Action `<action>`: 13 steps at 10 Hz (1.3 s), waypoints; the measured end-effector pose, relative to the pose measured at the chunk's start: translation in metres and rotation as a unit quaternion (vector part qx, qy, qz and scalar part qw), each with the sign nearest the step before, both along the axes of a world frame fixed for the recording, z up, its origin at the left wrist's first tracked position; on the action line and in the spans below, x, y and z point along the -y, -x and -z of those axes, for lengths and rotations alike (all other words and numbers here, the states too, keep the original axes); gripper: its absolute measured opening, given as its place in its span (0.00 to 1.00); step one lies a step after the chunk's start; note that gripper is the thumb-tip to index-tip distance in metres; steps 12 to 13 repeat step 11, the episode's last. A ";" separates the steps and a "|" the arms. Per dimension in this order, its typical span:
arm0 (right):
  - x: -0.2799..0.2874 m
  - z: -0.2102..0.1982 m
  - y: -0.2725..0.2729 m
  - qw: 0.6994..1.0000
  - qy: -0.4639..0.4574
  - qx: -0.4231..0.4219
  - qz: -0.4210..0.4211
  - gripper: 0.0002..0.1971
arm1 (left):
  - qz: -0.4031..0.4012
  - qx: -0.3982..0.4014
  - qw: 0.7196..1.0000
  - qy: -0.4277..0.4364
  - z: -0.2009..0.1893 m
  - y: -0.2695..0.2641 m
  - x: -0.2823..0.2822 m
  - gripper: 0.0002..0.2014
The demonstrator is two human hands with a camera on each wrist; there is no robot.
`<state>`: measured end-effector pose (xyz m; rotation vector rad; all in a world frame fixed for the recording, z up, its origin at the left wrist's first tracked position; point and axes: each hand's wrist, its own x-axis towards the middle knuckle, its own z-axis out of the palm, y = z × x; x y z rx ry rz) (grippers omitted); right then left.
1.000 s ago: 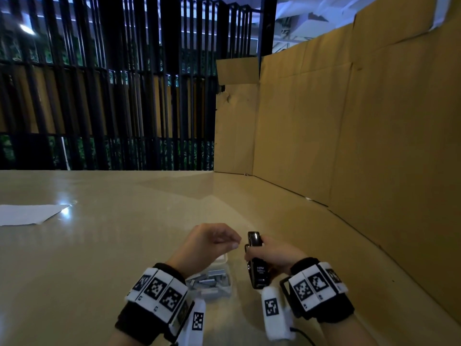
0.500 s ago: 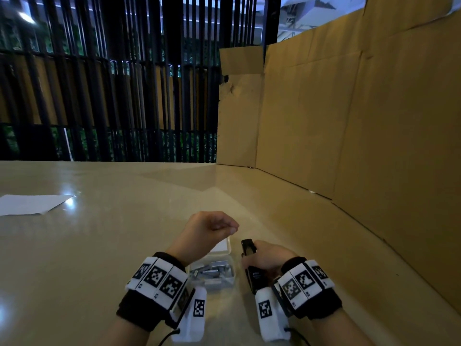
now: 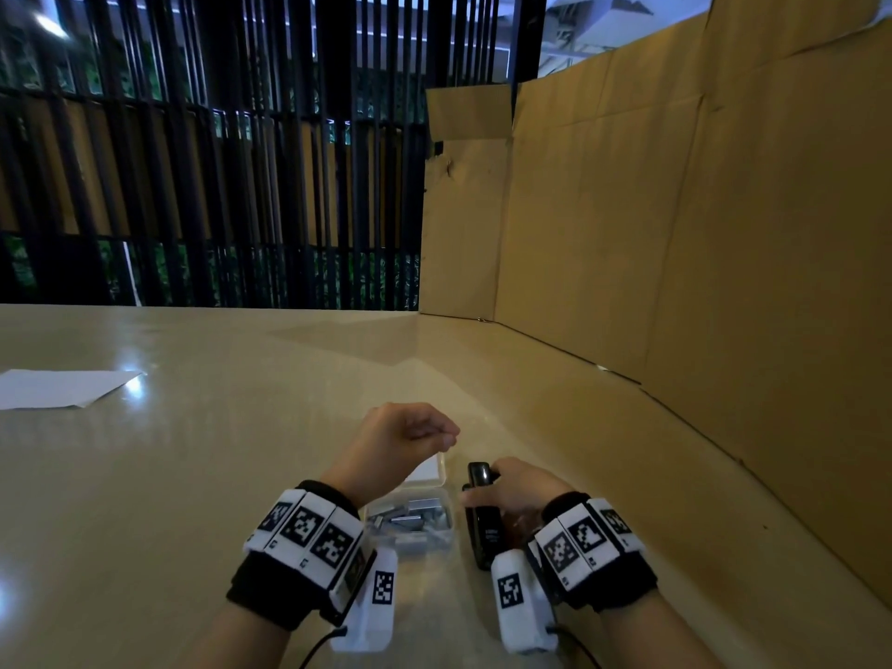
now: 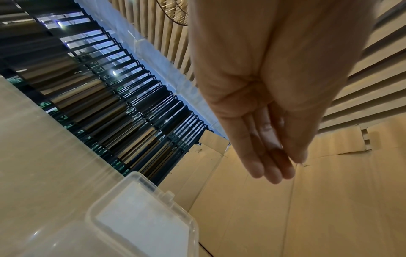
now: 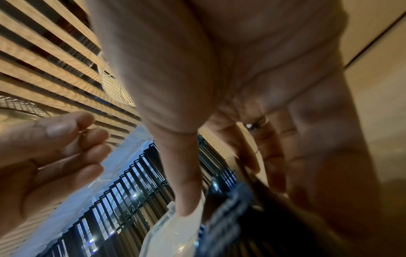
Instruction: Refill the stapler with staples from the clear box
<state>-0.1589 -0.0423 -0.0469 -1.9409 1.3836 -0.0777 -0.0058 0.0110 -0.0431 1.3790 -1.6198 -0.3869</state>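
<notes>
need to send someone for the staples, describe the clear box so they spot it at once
On the tan table, look near the front edge, between the person's wrists. The clear box lies open there beside the black stapler. It alone is see-through, with silver staples inside.

**What the person wears on each wrist**

Both forearms are bare up to the wrist. The left hand (image 3: 396,441) and the right hand (image 3: 523,490) wear no gloves. Just behind the left hand sits a black wristband (image 3: 270,593), and over it a ring of white blocks (image 3: 309,533) printed with black square code patterns. A white box (image 3: 369,603) with one such code hangs on the inner side of that wrist, with a thin black cable (image 3: 321,647) trailing from it. The right wrist carries the same kit: a black band (image 3: 622,579), white coded blocks (image 3: 581,535), a white box (image 3: 519,601) and a black cable (image 3: 577,644). A ring (image 5: 256,123) sits on one right-hand finger.
</notes>
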 end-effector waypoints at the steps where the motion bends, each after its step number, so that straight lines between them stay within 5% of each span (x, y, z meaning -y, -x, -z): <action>1: 0.002 0.001 0.000 0.999 -0.004 0.027 0.020 0.23 | 0.008 0.044 0.999 -0.006 0.003 0.001 0.000 0.08; 2: 0.004 0.002 -0.001 1.000 0.019 0.011 0.018 0.21 | 0.052 0.150 0.985 -0.065 0.009 0.010 0.000 0.16; 4: 0.007 0.001 0.007 0.999 0.007 0.045 0.013 0.24 | 0.118 0.199 0.954 -0.189 0.011 0.026 -0.003 0.30; 6: 0.012 0.001 0.014 0.997 -0.004 0.076 0.013 0.24 | 0.146 0.225 0.936 -0.226 0.021 0.034 -0.002 0.28; 10: 0.009 -0.007 0.017 0.996 0.039 0.073 0.022 0.21 | 0.135 0.188 0.951 -0.206 0.022 0.028 0.003 0.15; 11: 0.012 -0.019 0.021 0.992 0.085 0.093 0.030 0.20 | 0.073 0.123 0.966 -0.215 0.004 0.025 -0.002 0.27; 13: 0.012 -0.019 0.021 0.992 0.085 0.093 0.030 0.20 | 0.073 0.123 0.966 -0.215 0.004 0.025 -0.002 0.27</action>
